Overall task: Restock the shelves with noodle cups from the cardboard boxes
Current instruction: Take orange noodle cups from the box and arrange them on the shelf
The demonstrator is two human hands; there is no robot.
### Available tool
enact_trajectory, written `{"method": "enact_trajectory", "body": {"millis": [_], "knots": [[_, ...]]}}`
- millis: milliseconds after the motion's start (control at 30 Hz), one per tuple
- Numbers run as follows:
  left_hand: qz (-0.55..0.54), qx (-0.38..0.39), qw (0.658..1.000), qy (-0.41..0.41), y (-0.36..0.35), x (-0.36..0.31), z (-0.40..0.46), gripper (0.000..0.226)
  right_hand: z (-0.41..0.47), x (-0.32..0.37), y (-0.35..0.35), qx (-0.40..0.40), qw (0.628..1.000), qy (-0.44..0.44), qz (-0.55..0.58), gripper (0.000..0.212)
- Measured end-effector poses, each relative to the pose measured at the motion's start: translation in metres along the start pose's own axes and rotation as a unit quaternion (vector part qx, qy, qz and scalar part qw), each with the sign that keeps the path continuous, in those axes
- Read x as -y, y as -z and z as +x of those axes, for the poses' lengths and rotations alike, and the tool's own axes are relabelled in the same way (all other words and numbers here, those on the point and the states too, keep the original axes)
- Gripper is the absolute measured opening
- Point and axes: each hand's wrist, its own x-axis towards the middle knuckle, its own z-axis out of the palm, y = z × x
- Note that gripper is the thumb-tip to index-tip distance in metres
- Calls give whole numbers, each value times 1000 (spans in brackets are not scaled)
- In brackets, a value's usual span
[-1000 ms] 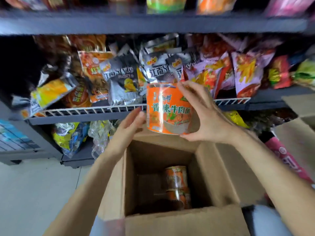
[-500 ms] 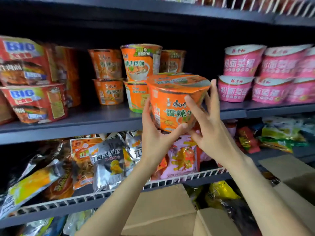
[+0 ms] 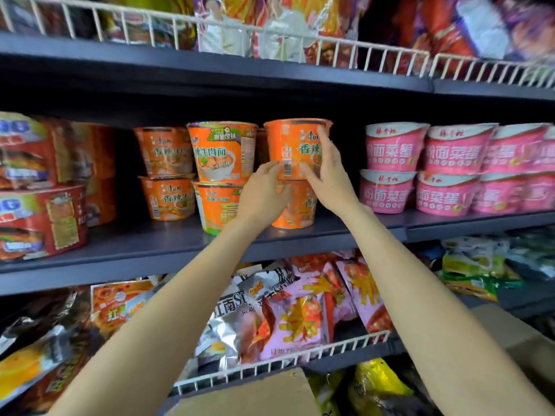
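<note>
Both hands hold the cup [image 3: 295,145]: the right hand [image 3: 329,172] wraps its side, the left hand [image 3: 264,190] cradles its base with loosely curved fingers. It sits stacked on another cup [image 3: 295,205] near the shelf's [image 3: 150,244] front edge. Placement looks nearly done; next, let go and return to the box [image 3: 252,394].

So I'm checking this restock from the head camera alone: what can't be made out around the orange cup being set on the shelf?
- Lower orange cup: mostly hidden by both hands, head view.
- Top orange cup: label partly covered by the right hand.
- Left hand: palm side faces away, so contact is unclear.
- Cardboard box: cut by the bottom edge, contents unseen.
- Upper-right snack bags: blurred.
</note>
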Motion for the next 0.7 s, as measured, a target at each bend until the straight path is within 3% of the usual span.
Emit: {"method": "enact_trajectory", "body": {"millis": [133, 267, 333, 400, 533, 600, 700], "knots": [[-10, 49, 999, -3, -3, 7, -9, 53, -6, -13, -28, 44, 997, -34, -57, 65], [-55, -51, 996, -52, 5, 17, -55, 34, -61, -7, -31, -52, 993, 27, -107, 47], [-87, -102, 988, -79, 11, 25, -100, 27, -105, 6, -30, -114, 989, 65, -68, 34], [-131, -126, 981, -60, 12, 35, -157, 22, -156, 20, -35, -103, 992, 75, -18, 27], [-198, -45, 972, 116, -4, 68, -278, 16, -266, 36, -61, 66, 996, 51, 20, 22], [-135, 33, 973, 186, -12, 95, -328, 22, -318, 37, -79, 190, 982, 10, -6, 16], [1, 148, 962, 228, -19, 134, -378, 35, -375, 31, -101, 394, 916, -78, -21, 15]]}}
